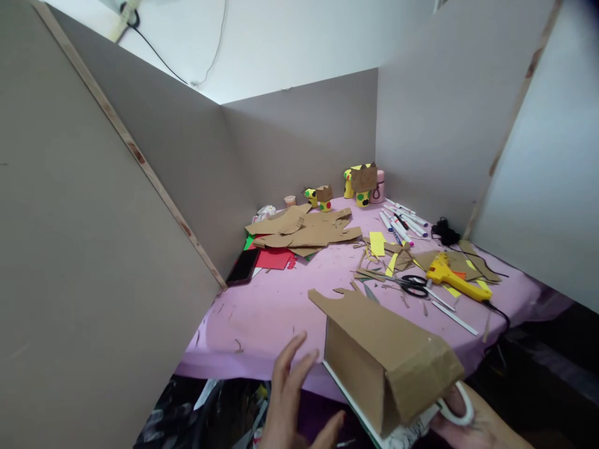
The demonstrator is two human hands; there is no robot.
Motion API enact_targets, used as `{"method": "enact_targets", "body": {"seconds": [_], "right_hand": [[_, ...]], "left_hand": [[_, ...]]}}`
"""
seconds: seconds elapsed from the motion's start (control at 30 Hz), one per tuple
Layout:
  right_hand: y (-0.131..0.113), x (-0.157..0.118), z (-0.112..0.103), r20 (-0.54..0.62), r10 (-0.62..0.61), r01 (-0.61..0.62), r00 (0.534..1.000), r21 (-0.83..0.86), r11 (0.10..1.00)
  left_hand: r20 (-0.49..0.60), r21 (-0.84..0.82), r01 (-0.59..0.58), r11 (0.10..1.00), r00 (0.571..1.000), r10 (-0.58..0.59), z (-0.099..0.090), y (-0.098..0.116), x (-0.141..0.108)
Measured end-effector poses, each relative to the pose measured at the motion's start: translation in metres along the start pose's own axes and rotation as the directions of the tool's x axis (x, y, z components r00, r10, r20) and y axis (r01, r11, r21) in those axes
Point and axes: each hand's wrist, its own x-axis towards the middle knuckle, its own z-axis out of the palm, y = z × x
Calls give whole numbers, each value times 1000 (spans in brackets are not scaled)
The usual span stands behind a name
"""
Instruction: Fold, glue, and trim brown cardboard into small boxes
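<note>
My R grip (456, 427) is closed on the near end of the cardbd. box (379, 333), from below & the R; fingertips hidden behind it. A white loop (469, 406) curves beside this hand. The box is tilted, open side to the L, its notched flap reaching over the near edge of the tabletop (262, 312); contact b/w the two: can't tell. My L grip (284, 408) is open, fingers spread, just L of the box, apart from it. R part of tabletop: scissors (415, 285); yellow glue gun (452, 277), nr. the R edge; markers (407, 219), farther back. L edge: phone (243, 267); beside it a red sheet (274, 258), partly under cardbd. sheets (309, 229). Far R corner: pink jar (378, 187), w/ larger spotted model (363, 199) adjacent. Far edge: smaller spotted model (325, 206), then paper cup (290, 201), nr. far L corner.
</note>
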Motion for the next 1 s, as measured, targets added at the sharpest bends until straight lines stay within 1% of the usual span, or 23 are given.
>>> {"method": "enact_targets", "body": {"seconds": [0.03, 0.07, 0.1, 0.13, 0.2, 0.23, 0.3, 0.4, 0.5, 0.57, 0.6, 0.67, 0.77, 0.83, 0.87, 0.9, 1.0], "right_hand": [[-1, 0, 1, 1, 36, -36, 999, 12, 999], [-3, 1, 3, 5, 71, -71, 997, 24, 997], [-4, 2, 6, 15, 107, -108, 994, 39, 993], [-5, 3, 8, 28, 135, -137, 990, 55, 989], [-6, 6, 12, 53, 165, -169, 985, 77, 983], [-6, 6, 14, 55, 172, -176, 984, 82, 981], [-8, 6, 14, 36, 178, -181, 983, 82, 980], [-12, 2, 11, -11, 195, -194, 981, 69, 979], [-16, -1, 9, -11, 206, -205, 978, 67, 976], [-14, -1, 8, 9, 215, -215, 977, 86, 973], [-11, 0, 7, 14, 218, -218, 976, 99, 971], [-4, 2, 3, 4, 203, -202, 979, 116, 973], [8, 5, -5, -38, 135, -130, 990, 108, 986], [11, 6, -7, -56, 103, -96, 993, 103, 990], [11, 6, -7, -56, 97, -90, 994, 104, 990], [10, 6, -5, -52, 95, -90, 994, 99, 991], [2, 5, 6, -33, 52, -51, 998, 29, 998]], "left_hand": [[-15, 67, -111, 992, 994, 112, -1, -1, 2], [-15, 127, -225, 966, 973, 229, -3, -3, 3], [3, 176, -328, 928, 943, 333, -4, -5, 5], [35, 207, -409, 889, 911, 411, -6, -6, 8], [114, 203, -498, 843, 867, 485, -9, -6, 11], [147, 184, -512, 839, 859, 491, -11, -5, 12], [194, 155, -503, 850, 859, 473, -13, -2, 13], [223, 161, -504, 848, 856, 467, -15, 4, 14], [137, 146, -524, 839, 851, 507, -14, 8, 17], [106, 129, -524, 842, 852, 513, -13, 11, 20], [110, 120, -526, 842, 850, 515, -13, 12, 21], [145, 119, -506, 854, 860, 489, -12, 11, 20], [98, 144, -479, 866, 878, 469, -8, 5, 16], [66, 161, -479, 863, 878, 475, -5, -1, 13], [57, 169, -481, 860, 876, 479, -4, -3, 13], [59, 177, -466, 867, 884, 463, -4, -5, 13], [113, 193, -429, 882, 903, 415, -6, -3, 13]]}}
